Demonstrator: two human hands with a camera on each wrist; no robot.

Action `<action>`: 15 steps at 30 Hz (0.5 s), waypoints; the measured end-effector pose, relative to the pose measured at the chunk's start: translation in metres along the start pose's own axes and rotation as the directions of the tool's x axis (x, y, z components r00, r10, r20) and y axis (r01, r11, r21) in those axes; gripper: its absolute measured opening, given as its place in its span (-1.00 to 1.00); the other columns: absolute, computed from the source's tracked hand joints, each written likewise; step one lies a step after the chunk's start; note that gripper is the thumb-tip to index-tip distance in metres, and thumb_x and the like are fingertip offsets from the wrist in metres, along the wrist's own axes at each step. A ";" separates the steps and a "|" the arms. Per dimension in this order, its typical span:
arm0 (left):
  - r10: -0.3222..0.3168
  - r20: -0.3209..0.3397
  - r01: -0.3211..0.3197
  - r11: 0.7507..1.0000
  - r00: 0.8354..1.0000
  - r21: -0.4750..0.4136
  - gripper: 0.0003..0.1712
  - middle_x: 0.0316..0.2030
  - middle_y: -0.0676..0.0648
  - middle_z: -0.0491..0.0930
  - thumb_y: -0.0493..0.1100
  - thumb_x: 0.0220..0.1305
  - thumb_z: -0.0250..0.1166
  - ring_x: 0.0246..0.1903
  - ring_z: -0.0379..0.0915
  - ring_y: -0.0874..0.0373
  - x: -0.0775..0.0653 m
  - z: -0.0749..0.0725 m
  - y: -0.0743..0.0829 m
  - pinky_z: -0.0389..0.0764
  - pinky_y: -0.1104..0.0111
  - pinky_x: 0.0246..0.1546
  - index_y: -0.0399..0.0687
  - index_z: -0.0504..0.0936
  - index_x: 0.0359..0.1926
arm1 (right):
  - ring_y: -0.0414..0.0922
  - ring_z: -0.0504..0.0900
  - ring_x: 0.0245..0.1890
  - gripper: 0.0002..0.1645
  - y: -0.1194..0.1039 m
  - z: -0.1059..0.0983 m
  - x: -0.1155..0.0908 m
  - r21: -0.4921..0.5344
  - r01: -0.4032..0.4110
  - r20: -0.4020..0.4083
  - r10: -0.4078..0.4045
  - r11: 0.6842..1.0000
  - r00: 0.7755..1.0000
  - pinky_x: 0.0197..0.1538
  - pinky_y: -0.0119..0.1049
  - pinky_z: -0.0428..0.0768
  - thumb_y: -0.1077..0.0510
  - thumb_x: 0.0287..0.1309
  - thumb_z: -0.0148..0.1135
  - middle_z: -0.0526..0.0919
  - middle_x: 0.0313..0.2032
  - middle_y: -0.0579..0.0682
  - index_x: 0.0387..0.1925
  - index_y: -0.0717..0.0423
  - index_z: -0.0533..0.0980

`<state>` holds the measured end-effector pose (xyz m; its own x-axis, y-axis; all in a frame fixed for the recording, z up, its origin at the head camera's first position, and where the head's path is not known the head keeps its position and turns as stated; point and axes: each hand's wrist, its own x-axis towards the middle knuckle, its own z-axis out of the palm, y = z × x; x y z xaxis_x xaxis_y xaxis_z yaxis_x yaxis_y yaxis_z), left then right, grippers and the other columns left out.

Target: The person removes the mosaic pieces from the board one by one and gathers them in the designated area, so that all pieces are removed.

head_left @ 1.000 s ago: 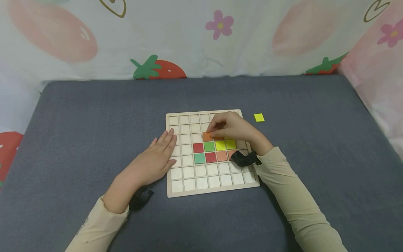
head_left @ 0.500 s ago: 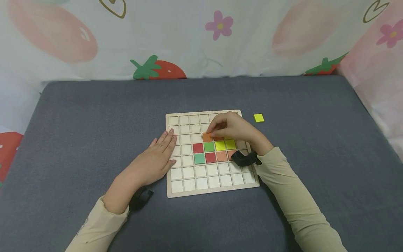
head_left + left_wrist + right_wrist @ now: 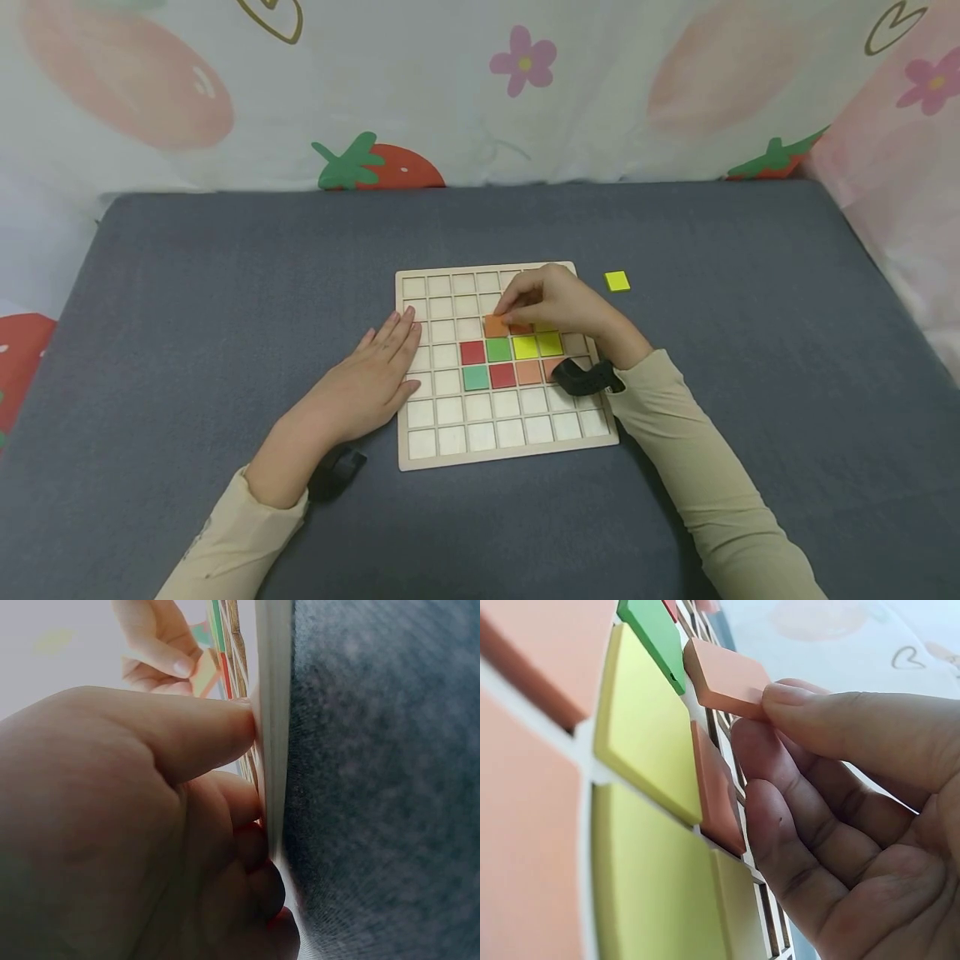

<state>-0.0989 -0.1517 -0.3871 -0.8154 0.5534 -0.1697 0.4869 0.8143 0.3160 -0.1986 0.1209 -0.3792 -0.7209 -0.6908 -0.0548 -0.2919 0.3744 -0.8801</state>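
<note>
My right hand (image 3: 562, 304) pinches an orange square tile (image 3: 496, 326) between thumb and fingers, over the wooden grid board (image 3: 510, 454). The right wrist view shows the pinched tile (image 3: 727, 679) tilted above the board, near a green tile (image 3: 656, 641) and a yellow tile (image 3: 649, 727). Lying flat with fingers straight, my left hand (image 3: 367, 383) rests on the board's left edge. Red tiles (image 3: 472, 352), a green tile (image 3: 498, 349), yellow tiles (image 3: 526, 347), a teal tile (image 3: 476, 377) and salmon tiles (image 3: 528, 372) sit in the cells. My right hand hides part of the upper right cells.
A loose yellow tile (image 3: 617, 281) lies on the grey cloth-covered table (image 3: 225, 275), beyond the board's right upper corner. Black wrist mounts (image 3: 581, 379) sit on both wrists. Behind the table hangs a printed curtain (image 3: 600, 100).
My right hand and the pinched orange tile have shifted very slightly. The left hand, the board and the loose yellow tile stay in place.
</note>
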 end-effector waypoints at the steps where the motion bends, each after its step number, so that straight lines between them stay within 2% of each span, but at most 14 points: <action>1: 0.000 0.000 0.000 1.000 1.000 0.000 -0.27 0.44 -0.30 -0.22 -0.10 0.42 0.01 0.43 -0.33 -0.12 0.000 0.000 0.000 -0.07 0.00 0.35 -0.42 -0.03 0.41 | -0.05 0.56 -0.51 -0.91 0.000 0.000 0.000 0.001 0.003 -0.002 -0.003 1.000 1.000 -0.40 -0.30 0.54 0.37 0.11 0.27 0.66 -0.44 0.03 -0.34 0.25 0.67; 9: -0.004 0.015 0.004 1.000 1.000 -0.015 -0.27 0.44 -0.29 -0.24 -0.09 0.42 0.00 0.43 -0.36 -0.11 -0.001 -0.001 -0.001 -0.09 0.01 0.36 -0.41 -0.05 0.41 | -0.11 0.59 -0.36 -0.90 0.000 -0.005 -0.002 -0.017 -0.014 -0.035 0.014 1.000 0.999 -0.25 -0.30 0.54 0.36 0.10 0.28 0.68 -0.33 0.00 -0.33 0.22 0.67; 15: -0.004 0.014 0.004 1.000 1.000 -0.008 -0.27 0.44 -0.29 -0.24 -0.09 0.43 0.00 0.43 -0.36 -0.11 -0.001 -0.001 -0.001 -0.09 0.01 0.36 -0.41 -0.05 0.41 | -0.07 0.59 -0.35 -0.91 0.000 -0.008 -0.007 0.032 -0.026 -0.047 0.028 0.999 0.999 -0.23 -0.31 0.53 0.36 0.09 0.29 0.68 -0.34 0.04 -0.33 0.26 0.67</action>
<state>-0.0991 -0.1529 -0.3868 -0.8129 0.5526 -0.1841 0.4809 0.8150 0.3231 -0.1987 0.1306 -0.3749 -0.7573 -0.6506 -0.0572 -0.2524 0.3724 -0.8931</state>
